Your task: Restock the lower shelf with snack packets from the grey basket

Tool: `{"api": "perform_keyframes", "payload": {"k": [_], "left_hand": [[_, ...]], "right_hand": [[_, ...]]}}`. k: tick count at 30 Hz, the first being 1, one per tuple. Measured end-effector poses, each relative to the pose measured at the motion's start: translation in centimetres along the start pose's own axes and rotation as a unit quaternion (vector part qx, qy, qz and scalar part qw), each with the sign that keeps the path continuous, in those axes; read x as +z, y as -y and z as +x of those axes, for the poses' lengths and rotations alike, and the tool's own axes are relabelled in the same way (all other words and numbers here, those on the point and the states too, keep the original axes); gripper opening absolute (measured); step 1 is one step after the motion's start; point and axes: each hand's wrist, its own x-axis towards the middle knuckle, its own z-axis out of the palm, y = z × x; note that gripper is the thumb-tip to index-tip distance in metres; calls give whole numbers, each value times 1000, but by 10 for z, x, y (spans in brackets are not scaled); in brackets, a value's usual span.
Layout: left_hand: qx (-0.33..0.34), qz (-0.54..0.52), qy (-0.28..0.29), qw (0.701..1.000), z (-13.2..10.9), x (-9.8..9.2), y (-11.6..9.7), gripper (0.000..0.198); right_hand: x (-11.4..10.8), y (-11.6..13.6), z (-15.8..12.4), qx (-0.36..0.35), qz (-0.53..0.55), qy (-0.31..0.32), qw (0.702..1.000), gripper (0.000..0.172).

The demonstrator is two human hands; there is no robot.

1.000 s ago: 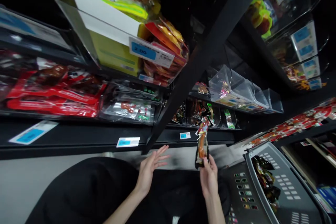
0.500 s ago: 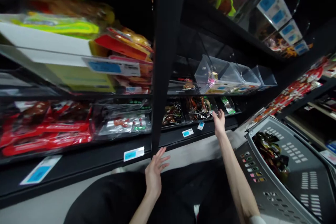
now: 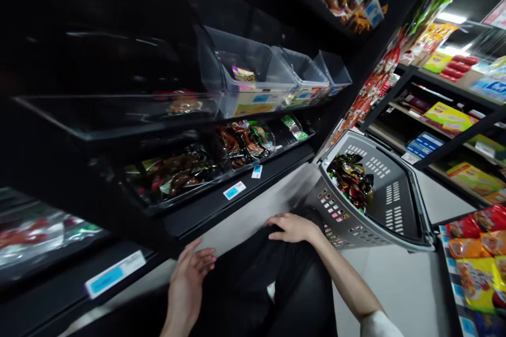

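Two bare hands are on view, and we take our bearings from the grey plastic shopping basket [image 3: 381,184] with slotted walls, standing on the pale smooth floor [image 3: 387,274]. Inside the basket, toward its left end, we spot a heap of small glossy packs [image 3: 353,181], dark with flashes of red, yellow and green. Just left of the basket, look, our right hand [image 3: 292,227] lies palm down over the black cloth trousers [image 3: 245,284], fingers close together and pointing away from the basket; whether it touches the cloth, we can't tell. Farther left of the basket, our left hand [image 3: 190,268] hangs in the air, fingers loosely curled and slightly parted.

Up and left of the basket we catch a row on the low black shelf [image 3: 205,213]: dark shiny packs [image 3: 177,174], then reddish-brown glossy packs [image 3: 243,142], then, nearest the basket, a green-and-white pack [image 3: 294,127]. Above that row, we count three clear plastic bins [image 3: 256,97], the one farthest from the basket holding a small purple-and-yellow pack [image 3: 243,75]. And below right of the basket, red, orange and yellow packets [image 3: 476,279] crowd together!
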Motion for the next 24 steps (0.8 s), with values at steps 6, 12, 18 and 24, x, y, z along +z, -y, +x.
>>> {"api": "perform_keyframes", "payload": {"k": [6, 12, 18, 24], "left_hand": [[-7, 30, -9, 999, 4, -1, 6, 47], [-9, 57, 2, 998, 5, 1, 9, 46], [-10, 54, 7, 998, 1, 2, 7, 44], [1, 57, -5, 998, 0, 2, 5, 43]], "right_hand": [[-57, 85, -73, -23, 71, 0, 997, 38], [-121, 122, -161, 51, 183, -159, 969, 25], [-208, 43, -155, 223, 0, -150, 963, 30], [-220, -106, -118, 358, -289, -83, 884, 8]]}}
